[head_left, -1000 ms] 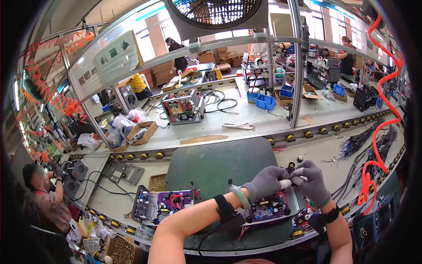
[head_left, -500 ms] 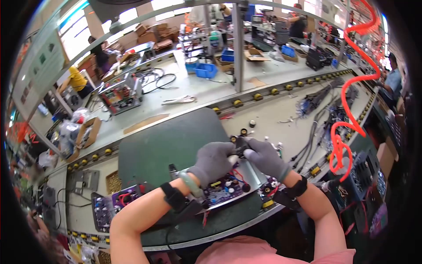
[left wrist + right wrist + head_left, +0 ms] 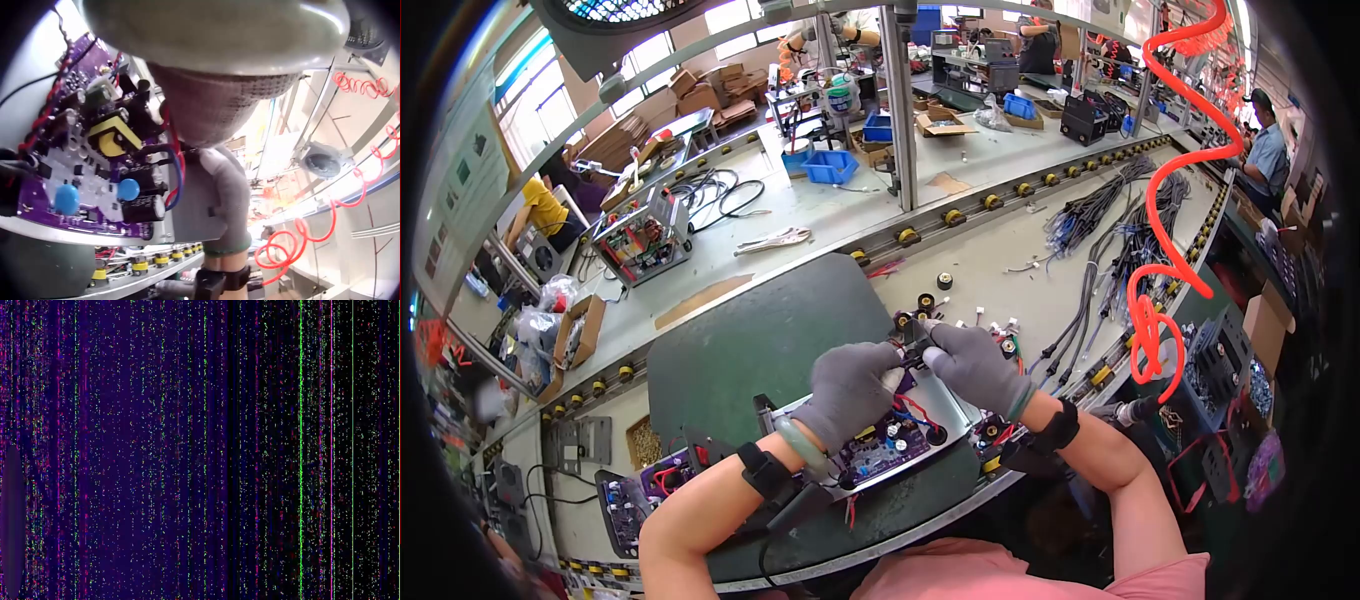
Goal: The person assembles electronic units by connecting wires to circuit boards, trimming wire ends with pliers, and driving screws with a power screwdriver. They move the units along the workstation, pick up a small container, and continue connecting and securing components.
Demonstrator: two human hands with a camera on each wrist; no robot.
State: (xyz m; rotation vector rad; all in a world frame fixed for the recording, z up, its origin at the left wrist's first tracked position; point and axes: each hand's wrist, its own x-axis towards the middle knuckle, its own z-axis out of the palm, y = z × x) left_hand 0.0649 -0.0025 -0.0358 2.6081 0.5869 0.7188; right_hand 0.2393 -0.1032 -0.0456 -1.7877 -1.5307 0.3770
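Both hands wear grey gloves with pale fingertips and meet over the far end of an open metal chassis. The left hand pinches one side of a small black part; the right hand grips its other side. Fingers hide most of this part. Inside the chassis lies a purple circuit board with blue discs, black capacitors and a yellow-wrapped transformer. In the left wrist view, a grey plate stands at the board's end, beside the right hand. The right wrist view is only coloured noise.
Round black fittings stand just beyond the hands. A second purple-board unit lies left on the green mat. Bundled black cables lie to the right, beneath a hanging red coiled hose. Rollers line the bench.
The head view has swung right, shifting the scene left. The hands have stayed together over the chassis end, and the black part between their fingers shows more than a second ago.
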